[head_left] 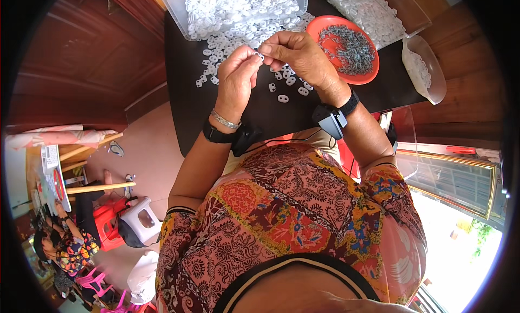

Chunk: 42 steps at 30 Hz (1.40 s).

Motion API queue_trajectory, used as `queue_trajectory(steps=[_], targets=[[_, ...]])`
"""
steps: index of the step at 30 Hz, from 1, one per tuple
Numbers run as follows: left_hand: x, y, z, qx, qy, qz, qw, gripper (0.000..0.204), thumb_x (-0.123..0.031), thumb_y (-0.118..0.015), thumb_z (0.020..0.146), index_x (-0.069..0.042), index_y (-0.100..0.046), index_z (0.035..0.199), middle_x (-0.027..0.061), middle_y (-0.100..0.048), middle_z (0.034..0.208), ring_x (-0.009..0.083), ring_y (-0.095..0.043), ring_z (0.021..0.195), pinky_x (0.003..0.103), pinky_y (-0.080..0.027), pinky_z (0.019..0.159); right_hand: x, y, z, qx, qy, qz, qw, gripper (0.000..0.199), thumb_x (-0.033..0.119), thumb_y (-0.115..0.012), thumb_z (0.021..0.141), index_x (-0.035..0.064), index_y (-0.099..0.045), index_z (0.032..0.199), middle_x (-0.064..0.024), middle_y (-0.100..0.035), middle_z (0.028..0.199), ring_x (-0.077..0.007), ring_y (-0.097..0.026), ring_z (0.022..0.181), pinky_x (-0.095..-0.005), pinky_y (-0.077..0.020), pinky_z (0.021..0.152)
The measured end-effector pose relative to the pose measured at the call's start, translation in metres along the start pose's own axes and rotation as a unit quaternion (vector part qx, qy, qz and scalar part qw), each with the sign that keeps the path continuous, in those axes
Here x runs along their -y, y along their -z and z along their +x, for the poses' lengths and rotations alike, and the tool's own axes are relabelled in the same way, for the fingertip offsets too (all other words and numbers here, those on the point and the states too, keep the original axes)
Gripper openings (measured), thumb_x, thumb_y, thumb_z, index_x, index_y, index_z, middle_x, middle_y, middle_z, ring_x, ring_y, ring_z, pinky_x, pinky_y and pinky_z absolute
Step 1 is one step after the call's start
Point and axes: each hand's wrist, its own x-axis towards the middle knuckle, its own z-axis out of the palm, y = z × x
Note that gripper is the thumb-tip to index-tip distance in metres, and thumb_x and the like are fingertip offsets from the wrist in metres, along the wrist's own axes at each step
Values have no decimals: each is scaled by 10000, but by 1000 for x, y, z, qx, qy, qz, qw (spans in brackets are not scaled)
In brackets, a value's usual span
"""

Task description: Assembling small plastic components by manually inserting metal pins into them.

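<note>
Head view, left hand (236,77), right hand (299,54) both pinching rounded white piece (260,56), red plate (338,21)

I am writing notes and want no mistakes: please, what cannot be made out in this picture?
Head view: white piece in left hand, mostly covered by fingers.
Head view: anything that right hand may pinch, hidden by its own fingers.
Head view: metal bits in the red plate, too small and tangled to tell singly.
Head view: clear box, far side cut off by the upper edge.
</note>
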Motion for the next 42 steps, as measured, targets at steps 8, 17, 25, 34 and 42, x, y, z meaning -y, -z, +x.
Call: queue_trajectory(steps=[8,17,25,34,42], targets=[[-1,1,0,4,5,12,1000,180,-142,-531,896,-42,-539,747,-44,-432,581,25,-367,483,183,-284,441,-1,2,1,0,9,-13,1000,197,211,-613,914,21,-661,899,15,-611,725,-49,-551,642,-193,-446,592],[-3,0,-1,15,14,38,999,173,-139,-529,895,-30,-552,762,-37,-444,584,30,-380,489,185,-300,444,0,2,-2,-7,11,-24,1000,187,192,-613,911,10,-648,889,17,-589,704,-48,-524,627,-192,-418,564],[2,1,1,17,13,49,999,170,-131,-526,894,-23,-554,765,-27,-458,585,33,-386,484,192,-306,436,1,1,-2,-4,2,-53,999,196,199,-622,902,4,-644,891,17,-578,694,-49,-520,632,-191,-421,573],[3,3,0,14,36,12,999,190,-113,-518,878,-22,-536,712,-16,-454,557,50,-391,455,203,-301,421,5,-13,-11,-60,43,-174,982,167,162,-595,885,6,-654,874,1,-591,685,-49,-525,644,-205,-430,591],[1,0,3,25,83,-4,996,185,-139,-532,865,-24,-561,723,-11,-460,550,61,-400,451,202,-291,425,-2,4,-12,-76,74,-185,977,209,190,-618,873,17,-671,978,-72,-659,753,-126,-610,686,-265,-486,644]])
